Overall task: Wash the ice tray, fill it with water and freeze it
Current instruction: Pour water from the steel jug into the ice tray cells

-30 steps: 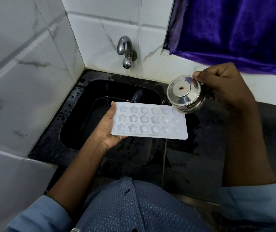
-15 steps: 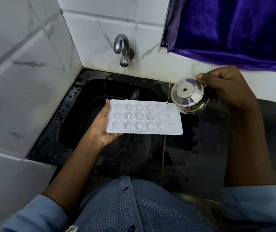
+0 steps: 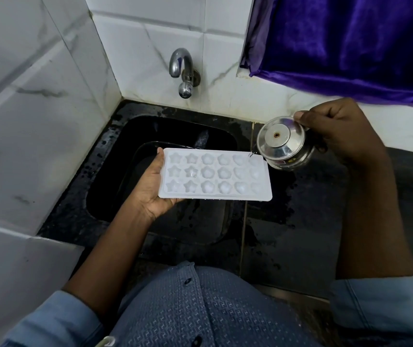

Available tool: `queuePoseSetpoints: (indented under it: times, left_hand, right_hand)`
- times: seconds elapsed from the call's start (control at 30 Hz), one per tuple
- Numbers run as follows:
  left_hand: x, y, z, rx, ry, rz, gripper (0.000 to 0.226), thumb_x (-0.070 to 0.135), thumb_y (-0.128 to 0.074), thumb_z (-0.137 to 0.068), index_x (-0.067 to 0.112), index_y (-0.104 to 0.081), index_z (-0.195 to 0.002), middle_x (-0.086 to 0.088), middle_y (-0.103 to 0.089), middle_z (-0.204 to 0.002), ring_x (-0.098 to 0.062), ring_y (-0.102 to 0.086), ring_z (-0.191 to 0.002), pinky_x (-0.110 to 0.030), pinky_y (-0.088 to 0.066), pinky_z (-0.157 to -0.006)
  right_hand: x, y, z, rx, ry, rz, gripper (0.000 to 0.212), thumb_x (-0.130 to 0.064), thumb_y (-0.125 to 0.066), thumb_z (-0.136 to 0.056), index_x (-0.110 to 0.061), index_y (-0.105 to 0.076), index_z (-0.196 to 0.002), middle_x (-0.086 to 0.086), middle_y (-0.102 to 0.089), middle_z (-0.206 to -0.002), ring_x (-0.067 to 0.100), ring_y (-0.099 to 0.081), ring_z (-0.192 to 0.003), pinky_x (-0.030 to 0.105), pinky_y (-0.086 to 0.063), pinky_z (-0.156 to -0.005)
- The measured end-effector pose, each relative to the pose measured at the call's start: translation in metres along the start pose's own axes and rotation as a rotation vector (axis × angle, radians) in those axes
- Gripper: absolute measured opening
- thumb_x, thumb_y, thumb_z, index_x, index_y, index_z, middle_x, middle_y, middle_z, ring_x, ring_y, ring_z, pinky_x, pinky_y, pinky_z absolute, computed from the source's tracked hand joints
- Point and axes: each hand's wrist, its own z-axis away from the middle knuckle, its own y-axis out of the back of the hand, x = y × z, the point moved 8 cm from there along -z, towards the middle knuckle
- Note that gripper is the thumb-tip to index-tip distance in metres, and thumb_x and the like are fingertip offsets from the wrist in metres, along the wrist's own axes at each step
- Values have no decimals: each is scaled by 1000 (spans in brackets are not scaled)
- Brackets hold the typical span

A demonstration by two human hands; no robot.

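Left hand grips ice tray at its 9 o'clock end, fingers hidden underneath. Right hand clamps tilted steel kettle at tray's 2 o'clock; handle hidden.

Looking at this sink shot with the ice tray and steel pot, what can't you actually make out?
Head view only.
Water level inside the steel pot: its lid covers it.
Pot handle: hidden by the right hand.
Fingers of the left hand: under the ice tray.
How full each tray cavity is: white on white, too small.
Pot label: too small to read.
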Motion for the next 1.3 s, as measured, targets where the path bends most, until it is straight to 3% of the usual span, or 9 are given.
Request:
queuePoseSetpoints:
  times: [0.5,0.77,0.93,1.07,1.2,1.3]
  left_hand:
    - [-1,3,1,-2,5,0,72,69,-34,-105,13,-70,-131,-17,-72,-133,-34,-75,-114,-51,-65,-85]
    - [1,5,2,-2,-3,-6,73,69,-33,-105,12,-68,-132,-17,-73,-131,-34,-76,-110,-48,-66,-78]
    - [5,13,1,21,-11,0,76,70,-33,-103,12,-79,-122,-18,-72,-133,-35,-75,-114,-52,-65,-85]
    - [11,22,1,48,-29,-12,75,71,-33,-103,14,-72,-133,-17,-70,-137,-35,-72,-119,-55,-60,-95]
    - [15,29,0,55,-28,-18,74,71,-35,-103,16,-83,-116,-16,-72,-134,-34,-73,-117,-53,-64,-90]
    - [16,31,0,46,-23,-15,74,71,-35,-103,15,-80,-121,-17,-70,-137,-35,-72,-120,-54,-62,-92]
  right_hand:
    - [2,-3,-1,7,-8,-21,55,-25,-69,-101,12,-52,-64,36,-40,-58,25,-37,-46,29,-35,-48]
    - [6,-4,-1,-4,-20,-27,55,-26,-70,-101,14,-54,-67,36,-40,-58,26,-37,-47,30,-34,-49]
    - [9,-1,-1,-1,-26,-22,54,-24,-68,-102,19,-56,-72,36,-46,-59,28,-38,-48,29,-35,-48]
    - [13,1,0,1,-38,-10,54,-25,-68,-102,19,-57,-73,38,-46,-61,27,-37,-50,29,-35,-48]
    - [16,0,-2,-9,-50,-3,54,-26,-69,-101,20,-58,-75,40,-47,-62,27,-37,-50,28,-35,-48]
    - [17,0,-3,-19,-54,2,53,-26,-70,-101,18,-59,-74,40,-48,-62,26,-38,-50,29,-35,-48]
